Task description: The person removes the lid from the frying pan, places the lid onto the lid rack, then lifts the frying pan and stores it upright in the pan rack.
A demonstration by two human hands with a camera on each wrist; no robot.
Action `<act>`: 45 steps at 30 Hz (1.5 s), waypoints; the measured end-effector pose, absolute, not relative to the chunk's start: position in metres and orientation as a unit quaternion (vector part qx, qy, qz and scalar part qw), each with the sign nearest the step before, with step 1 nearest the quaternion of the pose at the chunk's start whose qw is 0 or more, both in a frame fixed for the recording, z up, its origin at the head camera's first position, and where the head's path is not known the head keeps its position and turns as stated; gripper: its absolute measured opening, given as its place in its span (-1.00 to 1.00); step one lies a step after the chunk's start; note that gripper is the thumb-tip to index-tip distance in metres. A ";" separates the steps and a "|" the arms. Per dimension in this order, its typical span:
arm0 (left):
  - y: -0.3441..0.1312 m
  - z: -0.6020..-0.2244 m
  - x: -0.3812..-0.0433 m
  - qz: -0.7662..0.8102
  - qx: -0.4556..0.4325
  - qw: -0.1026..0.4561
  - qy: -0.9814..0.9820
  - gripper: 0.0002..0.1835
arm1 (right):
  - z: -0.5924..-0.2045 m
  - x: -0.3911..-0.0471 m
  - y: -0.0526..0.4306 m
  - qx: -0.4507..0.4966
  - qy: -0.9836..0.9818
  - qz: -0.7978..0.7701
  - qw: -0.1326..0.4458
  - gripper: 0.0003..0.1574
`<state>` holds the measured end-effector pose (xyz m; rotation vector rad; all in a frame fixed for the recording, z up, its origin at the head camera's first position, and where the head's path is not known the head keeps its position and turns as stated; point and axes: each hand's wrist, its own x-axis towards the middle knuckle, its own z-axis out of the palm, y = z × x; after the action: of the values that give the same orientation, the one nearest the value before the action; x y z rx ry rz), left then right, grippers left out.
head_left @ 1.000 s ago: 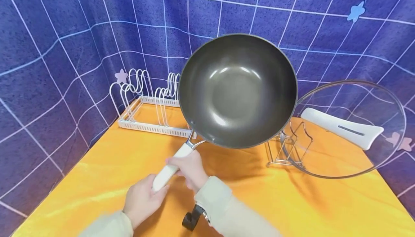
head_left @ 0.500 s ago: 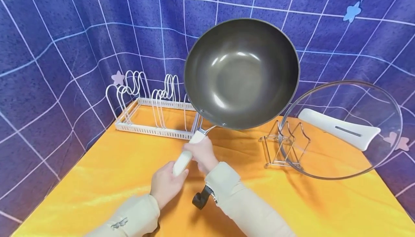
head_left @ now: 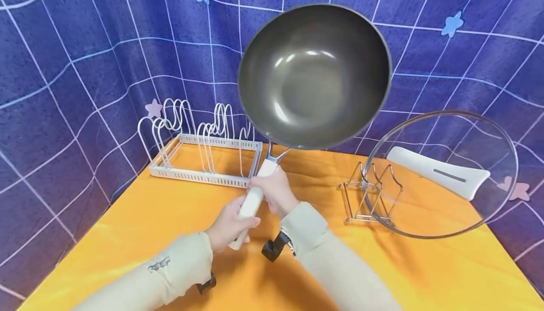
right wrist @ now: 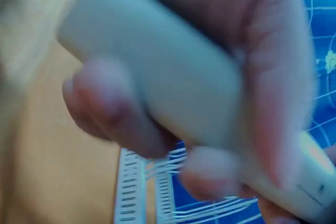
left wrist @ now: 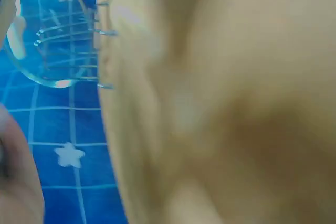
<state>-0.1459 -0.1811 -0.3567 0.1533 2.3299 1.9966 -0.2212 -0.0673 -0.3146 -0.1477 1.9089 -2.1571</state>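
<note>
Above orange cloth [head_left: 123, 228], wok [head_left: 312, 82]; behind, blue gridded curtain [head_left: 97, 32].

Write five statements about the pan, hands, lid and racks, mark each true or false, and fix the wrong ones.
1. The left hand and right hand both grip the white handle of the pan. True.
2. The left hand is nearer the pan's bowl than the right hand. False: the right hand is nearer.
3. The glass lid stands in the metal rack. True.
4. The white rack is left of the metal rack. True.
5. The pan rests on the orange cloth. False: it is held up above the orange cloth.
</note>
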 end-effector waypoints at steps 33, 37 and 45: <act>-0.173 -0.368 -0.154 0.697 0.144 0.124 0.691 -0.58 | -0.315 -0.217 -0.058 -0.170 0.648 -0.722 0.175 -0.38; -0.170 -0.371 -0.154 0.681 0.140 0.101 0.712 -0.65 | -0.317 -0.219 -0.056 -0.202 0.648 -0.709 0.191 -0.49; -0.169 -0.373 -0.160 0.576 0.079 -0.008 0.814 -0.33 | -0.314 -0.223 -0.055 -0.194 0.685 -0.673 0.200 -0.55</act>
<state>-0.1603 -0.1687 -0.3734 0.2493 2.5696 1.8185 -0.2234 -0.0551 -0.3143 -0.5414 1.9145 -1.8817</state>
